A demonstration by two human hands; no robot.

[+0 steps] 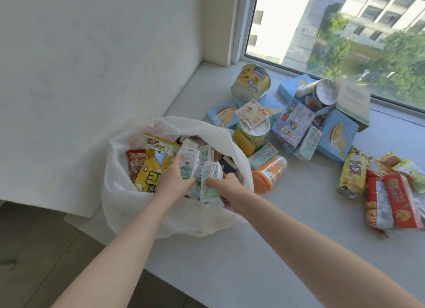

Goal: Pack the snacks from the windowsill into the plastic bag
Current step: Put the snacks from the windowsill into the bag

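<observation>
Head view, the only view on file. Item 1: white plastic bag (115, 204), standing on the left end of the windowsill (287, 234), mouth slumped wide, already part filled with cartons and pouches, among them a yellow snack pouch (151, 167). Item 2: white drink carton (189, 163), inside the bag's mouth, gripped by the left hand (174, 176), fingers curled round its side. Item 3: pale green drink carton (210, 181), touching item 2, held by the right hand (227, 188), fingertips wrapped over its near edge. Item 4, unpacked stock right of the bag: orange-lidded cup (269, 173) just beside the bag wall, green cup (253, 135), yellow noodle tub (250, 82), blue boxes (338, 137), red packets (400, 202). We judge the 2 cartons fairly light, stiff-walled yet dentable and smooth; we would take them across the broad faces, clear of the taped straw. The bag we judge soft and unsupporting, so its rim wants steadying. We would lift the foil-lidded cups by the wall, not the lid.
</observation>
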